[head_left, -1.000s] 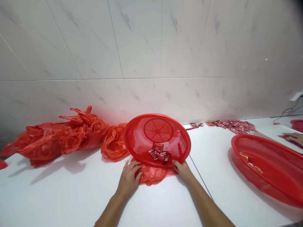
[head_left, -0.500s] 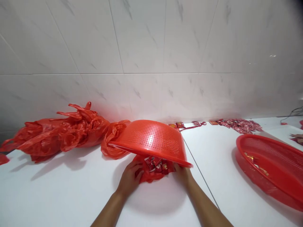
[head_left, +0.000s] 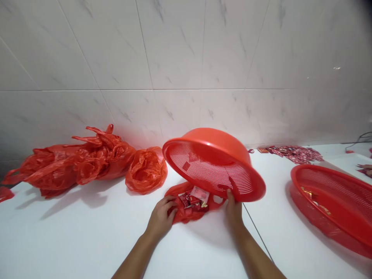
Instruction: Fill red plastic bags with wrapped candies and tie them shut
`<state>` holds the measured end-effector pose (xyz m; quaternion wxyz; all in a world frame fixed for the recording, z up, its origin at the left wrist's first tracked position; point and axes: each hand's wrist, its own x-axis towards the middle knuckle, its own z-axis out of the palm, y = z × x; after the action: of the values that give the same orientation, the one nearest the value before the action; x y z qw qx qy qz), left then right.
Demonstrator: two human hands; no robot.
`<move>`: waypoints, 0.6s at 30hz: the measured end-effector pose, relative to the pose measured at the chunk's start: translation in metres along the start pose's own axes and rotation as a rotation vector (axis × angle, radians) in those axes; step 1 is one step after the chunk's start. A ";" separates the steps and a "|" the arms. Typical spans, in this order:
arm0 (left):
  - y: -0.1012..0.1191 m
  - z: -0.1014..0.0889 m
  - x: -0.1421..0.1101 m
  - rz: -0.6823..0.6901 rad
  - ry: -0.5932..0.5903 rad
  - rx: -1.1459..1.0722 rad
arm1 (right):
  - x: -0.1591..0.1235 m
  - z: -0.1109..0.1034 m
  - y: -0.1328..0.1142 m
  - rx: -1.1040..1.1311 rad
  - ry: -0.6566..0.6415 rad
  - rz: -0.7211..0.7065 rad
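My right hand (head_left: 234,209) grips the near rim of a round red perforated basket (head_left: 215,162), which hangs tilted in the air above the white counter (head_left: 87,240). Below the basket lies a flat red plastic bag (head_left: 188,211) with several small red-wrapped candies (head_left: 194,198) on it. My left hand (head_left: 161,217) is closed on the left edge of that bag, holding it against the counter.
Crumpled red plastic bags (head_left: 72,162) lie along the tiled wall at the left, one bunched bag (head_left: 147,170) near the basket. A large red oval basket (head_left: 334,205) stands at the right. Red packets (head_left: 293,154) are spread by the far wall. Another person's hand (head_left: 365,169) shows at the right edge.
The basket went from facing me with candies inside to upside down over the bag, then lifted and swung right. The candies now lie on the bag. My left hand stayed on the bag.
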<state>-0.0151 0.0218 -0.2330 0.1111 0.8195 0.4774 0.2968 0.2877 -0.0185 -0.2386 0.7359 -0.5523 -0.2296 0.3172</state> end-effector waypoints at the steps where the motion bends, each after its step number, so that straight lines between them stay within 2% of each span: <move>1: -0.001 0.001 -0.001 -0.004 0.002 0.004 | 0.005 -0.001 0.001 0.002 0.071 0.000; 3: -0.002 0.003 -0.002 -0.018 -0.002 0.009 | 0.018 -0.006 0.000 0.025 0.181 -0.019; 5: -0.001 0.002 -0.003 -0.033 -0.009 0.012 | 0.033 -0.017 -0.002 0.116 0.213 -0.021; 11: 0.001 0.000 -0.003 -0.046 -0.004 0.007 | 0.071 -0.049 -0.006 0.310 0.138 0.093; 18: -0.001 -0.001 -0.001 -0.059 -0.035 -0.015 | 0.090 -0.055 0.003 0.365 0.148 0.154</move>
<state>-0.0167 0.0215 -0.2328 0.1343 0.8092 0.4972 0.2827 0.3870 0.0104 -0.2580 0.8122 -0.4476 -0.0707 0.3674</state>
